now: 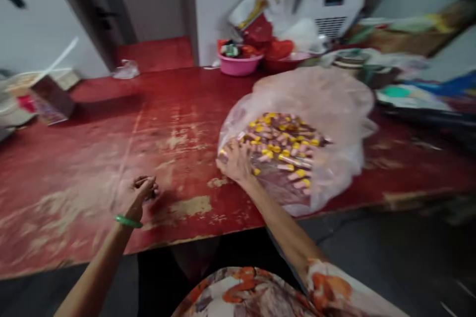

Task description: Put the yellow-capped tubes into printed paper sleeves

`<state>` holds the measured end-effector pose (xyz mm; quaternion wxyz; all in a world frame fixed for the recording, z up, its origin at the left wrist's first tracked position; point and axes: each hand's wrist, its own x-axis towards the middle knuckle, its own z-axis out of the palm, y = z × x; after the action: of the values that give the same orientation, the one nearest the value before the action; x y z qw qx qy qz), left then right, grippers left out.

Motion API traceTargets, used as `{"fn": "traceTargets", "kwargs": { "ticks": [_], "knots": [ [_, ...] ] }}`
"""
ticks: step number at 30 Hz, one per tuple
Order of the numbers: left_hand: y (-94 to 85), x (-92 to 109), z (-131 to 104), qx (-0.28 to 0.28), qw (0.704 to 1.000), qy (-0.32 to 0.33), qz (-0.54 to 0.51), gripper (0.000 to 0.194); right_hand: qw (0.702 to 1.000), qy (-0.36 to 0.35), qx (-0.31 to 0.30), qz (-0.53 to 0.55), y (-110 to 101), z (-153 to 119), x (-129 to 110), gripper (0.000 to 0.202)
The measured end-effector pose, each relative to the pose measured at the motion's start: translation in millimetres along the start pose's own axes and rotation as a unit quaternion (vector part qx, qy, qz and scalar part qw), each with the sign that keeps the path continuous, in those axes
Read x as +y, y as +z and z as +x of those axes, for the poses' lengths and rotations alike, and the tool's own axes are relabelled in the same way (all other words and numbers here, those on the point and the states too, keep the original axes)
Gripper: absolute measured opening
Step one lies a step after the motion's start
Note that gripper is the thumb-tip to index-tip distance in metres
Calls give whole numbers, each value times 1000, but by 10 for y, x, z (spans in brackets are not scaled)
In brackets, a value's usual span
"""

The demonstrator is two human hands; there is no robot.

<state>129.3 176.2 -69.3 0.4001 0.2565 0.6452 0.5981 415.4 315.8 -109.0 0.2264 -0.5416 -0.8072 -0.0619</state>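
Note:
A clear plastic bag (316, 89) lies spread on the red table. Inside it is a heap of small pink tubes with yellow caps (282, 146), blurred by motion. My right hand (236, 161) reaches to the bag's left edge, its fingers apart and touching the plastic by the nearest tubes. Farther left, my left hand (146, 188) is held low over the table with its fingers curled together. Whether it holds anything small is hidden. A green bangle (128, 221) circles the left wrist.
The worn red table (100, 158) ends at a front edge before my body. At the back stand a pink basin (241, 65) with packets and a red basin (284, 62). A box (52, 99) stands at left; more clutter lines the right.

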Motion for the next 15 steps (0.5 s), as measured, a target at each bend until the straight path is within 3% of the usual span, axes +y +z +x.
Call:
{"fn": "traceTargets", "kwargs": {
  "ticks": [4,8,11,15],
  "knots": [
    [973,-10,2,-105,980,78,151,60,999,-21,0,48,-49,-66,-26,64],
    [1791,-66,78,-87,943,158,278,52,993,-75,0,92,-171,-275,95,71],
    [2184,-175,101,-75,894,180,402,54,988,-88,-22,125,-309,-453,336,73],
    [2449,-335,5,-50,847,182,496,60,983,-87,-23,158,-396,-349,755,61]
  ]
}}
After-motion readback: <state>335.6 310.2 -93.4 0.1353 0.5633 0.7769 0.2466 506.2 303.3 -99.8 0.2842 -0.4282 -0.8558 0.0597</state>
